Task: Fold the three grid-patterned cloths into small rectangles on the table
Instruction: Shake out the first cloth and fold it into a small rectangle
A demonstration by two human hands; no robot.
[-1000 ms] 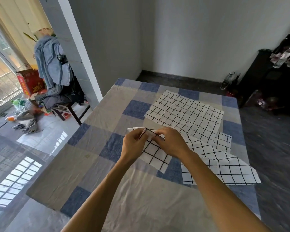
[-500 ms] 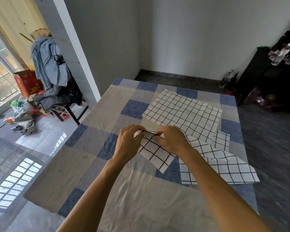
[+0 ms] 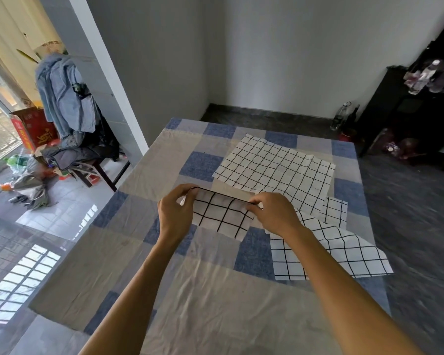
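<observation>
Left hand (image 3: pixel 176 216) and right hand (image 3: pixel 273 213) each pinch a top corner of the small cloth (image 3: pixel 222 213), held taut at frame centre above the table (image 3: pixel 128 226). Two more cloths lie upper right, unfolded. Risk: uneven pull skews the fold.

Held cloth (image 3: pixel 222 213): thin matt woven fabric, white w/ black grid, looking soft and creasing at the folded edge. Far cloth (image 3: pixel 274 166): same matt weave, lying slightly wrinkled. Right cloth (image 3: pixel 344 254): same fabric, rumpling. Tablecloth (image 3: pixel 205 298): coarser matt textile, blue/beige patches, showing creases. Floor tiles (image 3: pixel 69 208) at left: glossy, reflecting window light.
</observation>
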